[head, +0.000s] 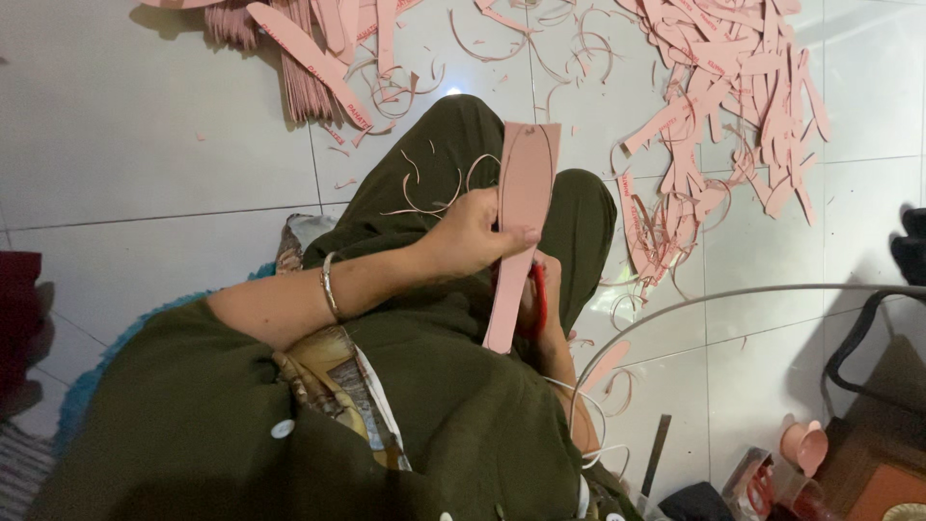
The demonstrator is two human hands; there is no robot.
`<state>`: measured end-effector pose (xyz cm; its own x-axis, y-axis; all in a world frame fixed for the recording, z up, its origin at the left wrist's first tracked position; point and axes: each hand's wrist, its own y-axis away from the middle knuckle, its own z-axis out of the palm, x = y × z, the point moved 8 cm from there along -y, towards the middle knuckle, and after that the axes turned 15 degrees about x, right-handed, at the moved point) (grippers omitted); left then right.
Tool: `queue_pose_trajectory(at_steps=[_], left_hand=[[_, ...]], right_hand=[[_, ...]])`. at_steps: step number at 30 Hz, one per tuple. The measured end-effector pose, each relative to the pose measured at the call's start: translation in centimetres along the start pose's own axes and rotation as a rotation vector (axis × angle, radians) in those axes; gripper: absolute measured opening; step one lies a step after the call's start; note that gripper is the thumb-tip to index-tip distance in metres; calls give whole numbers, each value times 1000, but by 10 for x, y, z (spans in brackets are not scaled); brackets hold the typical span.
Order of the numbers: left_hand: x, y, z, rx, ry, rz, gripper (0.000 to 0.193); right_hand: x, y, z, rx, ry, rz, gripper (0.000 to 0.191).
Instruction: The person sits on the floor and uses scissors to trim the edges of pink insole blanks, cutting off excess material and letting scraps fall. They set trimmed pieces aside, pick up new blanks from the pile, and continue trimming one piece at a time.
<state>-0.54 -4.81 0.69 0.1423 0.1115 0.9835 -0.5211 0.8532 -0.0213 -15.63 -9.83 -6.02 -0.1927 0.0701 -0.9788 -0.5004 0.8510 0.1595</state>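
My left hand (475,234) grips a long pink strip of sheet material (522,207), thumb across its front, holding it upright over my lap. My right hand (542,307) sits lower, mostly hidden behind the strip, closed on red-handled scissors (538,294) at the strip's right edge. Thin curled pink trimmings (431,196) lie on my green-clad knee. A metal bangle is on my left wrist.
A heap of pink cut strips (733,106) covers the white tile floor at the upper right. Another stack of strips (309,58) lies at the upper left. A pink cup (805,444) and dark objects stand at the lower right. A thin curved rod (733,294) crosses right.
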Motion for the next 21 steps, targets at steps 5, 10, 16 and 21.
queue_pose_trajectory(at_steps=[5,10,16,21], left_hand=[[-6,-12,-9,-6,-70,-36,21],[5,-27,-18,-69,-136,84,16],[12,-15,1,-242,94,-50,20],[9,-10,8,-264,129,-130,21]], right_hand=[[12,-8,-10,-10,-16,235,15],[-36,-9,-12,-100,-131,-51,49],[-68,0,-1,-241,-33,-244,75],[-74,-2,1,-217,-10,-289,75]])
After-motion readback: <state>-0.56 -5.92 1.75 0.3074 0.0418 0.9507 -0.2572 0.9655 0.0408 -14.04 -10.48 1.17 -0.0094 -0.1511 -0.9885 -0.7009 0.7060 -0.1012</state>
